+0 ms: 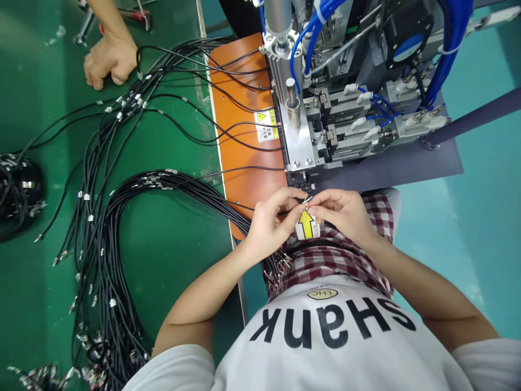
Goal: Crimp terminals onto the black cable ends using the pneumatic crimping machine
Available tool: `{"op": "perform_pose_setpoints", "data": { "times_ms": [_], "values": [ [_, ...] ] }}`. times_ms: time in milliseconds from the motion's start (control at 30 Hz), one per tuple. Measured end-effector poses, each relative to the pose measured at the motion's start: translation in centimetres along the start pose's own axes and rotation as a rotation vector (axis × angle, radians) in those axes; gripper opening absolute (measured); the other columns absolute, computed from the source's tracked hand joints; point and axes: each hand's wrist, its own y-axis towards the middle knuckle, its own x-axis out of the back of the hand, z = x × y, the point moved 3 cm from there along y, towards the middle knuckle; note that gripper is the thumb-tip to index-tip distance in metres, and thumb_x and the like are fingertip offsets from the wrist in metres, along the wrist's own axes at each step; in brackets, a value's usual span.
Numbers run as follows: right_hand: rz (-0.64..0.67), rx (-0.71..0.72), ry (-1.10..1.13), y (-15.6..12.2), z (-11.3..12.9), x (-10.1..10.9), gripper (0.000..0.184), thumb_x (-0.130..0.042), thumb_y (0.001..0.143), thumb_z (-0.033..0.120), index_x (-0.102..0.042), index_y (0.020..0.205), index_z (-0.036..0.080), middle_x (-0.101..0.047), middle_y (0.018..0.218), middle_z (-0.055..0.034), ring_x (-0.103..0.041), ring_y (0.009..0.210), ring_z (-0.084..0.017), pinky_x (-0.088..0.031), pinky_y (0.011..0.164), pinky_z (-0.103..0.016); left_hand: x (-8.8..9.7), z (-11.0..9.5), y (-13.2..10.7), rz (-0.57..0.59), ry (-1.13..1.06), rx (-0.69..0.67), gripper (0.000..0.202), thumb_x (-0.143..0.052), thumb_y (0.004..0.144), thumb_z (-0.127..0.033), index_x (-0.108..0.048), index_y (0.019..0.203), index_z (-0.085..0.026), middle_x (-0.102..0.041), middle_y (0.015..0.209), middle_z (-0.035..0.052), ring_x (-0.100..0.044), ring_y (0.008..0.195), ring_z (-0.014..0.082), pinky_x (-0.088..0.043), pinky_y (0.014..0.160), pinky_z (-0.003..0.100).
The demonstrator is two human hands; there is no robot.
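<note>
My left hand [274, 217] pinches the end of a black cable [244, 207], where thin coloured wires [308, 200] fan out. From the other side, my right hand [342, 212] closes thumb and finger on those same wires. Both hands meet over a label with a yellow arrow [306, 224], just in front of the machine [299, 146]. Below my left wrist hangs a thick bundle of black cables [195, 190], its stripped ends [279, 266] showing coloured wires. The exact wire tips between my fingers are too small to make out.
Several cables run across the orange plate [240, 146] into the machine's edge. More cables [91, 217] with silver connectors cover the green table [171, 288]. Another person's hand [109, 60] rests at the upper left, close to some tools [142, 16]. Blue air hoses [451, 49] hang over the machine.
</note>
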Motion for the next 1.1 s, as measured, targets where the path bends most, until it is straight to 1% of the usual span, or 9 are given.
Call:
{"op": "perform_pose_setpoints", "data": {
  "times_ms": [100,200,300,367,467,567,833,967,1100],
  "values": [
    [0.003,0.049,-0.086,-0.3,0.4,-0.3,0.013,-0.080,0.081,0.030,-0.075,0.086,0.020,-0.072,0.076,-0.0002,-0.062,0.060,-0.012,-0.051,0.059,-0.025,-0.1,0.2,0.2,0.009,-0.210,0.106,0.024,-0.071,0.090,-0.033,-0.068,0.108,-0.016,-0.068,0.080,0.0020,-0.061,0.061,0.0085,-0.051,0.054,0.018],
    [0.003,0.117,-0.205,-0.5,0.9,-0.8,0.008,-0.076,0.084,0.027,-0.072,0.084,0.020,-0.070,0.075,0.0006,-0.061,0.063,-0.012,-0.046,0.058,-0.025,-0.2,0.5,0.5,-0.028,-0.361,0.186,0.023,-0.074,0.087,-0.036,-0.070,0.096,-0.016,-0.065,0.071,0.0006,-0.058,0.052,0.0084,-0.049,0.049,0.020],
    [-0.033,0.165,-0.271,-0.4,1.0,-1.2,0.009,-0.072,0.087,0.026,-0.069,0.082,0.019,-0.069,0.074,0.0009,-0.060,0.063,-0.011,-0.042,0.056,-0.025,-0.3,0.7,0.6,-0.082,-0.444,0.214,0.019,-0.073,0.089,-0.035,-0.069,0.090,-0.016,-0.063,0.065,-0.0011,-0.056,0.049,0.0078,-0.045,0.049,0.020],
    [-0.060,0.172,-0.299,-0.3,0.9,-1.4,0.009,-0.070,0.088,0.026,-0.068,0.082,0.019,-0.068,0.073,0.0008,-0.060,0.062,-0.011,-0.041,0.056,-0.026,-0.3,0.7,0.7,-0.098,-0.469,0.213,0.018,-0.071,0.090,-0.034,-0.069,0.090,-0.016,-0.063,0.065,-0.0013,-0.055,0.051,0.0070,-0.044,0.052,0.019],
    [-0.078,0.196,-0.361,-0.2,0.8,-1.5,0.008,-0.069,0.089,0.025,-0.068,0.083,0.019,-0.069,0.075,0.0003,-0.061,0.065,-0.012,-0.041,0.059,-0.027,-0.1,0.7,0.7,-0.060,-0.448,0.227,0.019,-0.073,0.088,-0.033,-0.072,0.094,-0.014,-0.064,0.068,-0.0002,-0.055,0.056,0.0064,-0.046,0.057,0.019],
    [-0.088,0.246,-0.413,-0.2,1.0,-1.4,0.007,-0.069,0.088,0.023,-0.069,0.083,0.019,-0.070,0.077,0.0005,-0.060,0.067,-0.012,-0.042,0.062,-0.027,0.1,0.7,0.6,-0.032,-0.429,0.262,0.021,-0.076,0.086,-0.032,-0.074,0.094,-0.013,-0.066,0.068,0.0005,-0.054,0.056,0.0056,-0.046,0.057,0.018],
    [-0.041,0.276,-0.395,-0.2,0.9,-1.5,0.004,-0.068,0.087,0.018,-0.067,0.084,0.020,-0.068,0.078,0.0017,-0.060,0.068,-0.011,-0.045,0.064,-0.026,0.6,1.7,1.2,0.056,-0.601,0.337,0.019,-0.086,0.074,-0.024,-0.077,0.086,-0.013,-0.066,0.066,0.0000,-0.054,0.054,0.0056,-0.047,0.058,0.019],
    [-0.050,0.287,-0.403,-0.3,0.9,-1.4,0.005,-0.068,0.087,0.017,-0.067,0.083,0.020,-0.068,0.079,0.0015,-0.059,0.069,-0.011,-0.045,0.065,-0.026,0.6,2.0,1.2,0.028,-0.611,0.352,0.018,-0.087,0.072,-0.023,-0.076,0.084,-0.014,-0.066,0.065,-0.0001,-0.055,0.053,0.0056,-0.048,0.058,0.019],
    [-0.073,0.291,-0.417,-0.3,1.0,-1.5,0.005,-0.067,0.088,0.017,-0.066,0.083,0.020,-0.067,0.079,0.0017,-0.059,0.068,-0.011,-0.045,0.064,-0.026,0.3,1.9,0.8,-0.030,-0.553,0.362,0.017,-0.084,0.077,-0.028,-0.077,0.086,-0.015,-0.063,0.060,-0.0006,-0.054,0.054,0.0067,-0.047,0.056,0.019]
  ]
}}
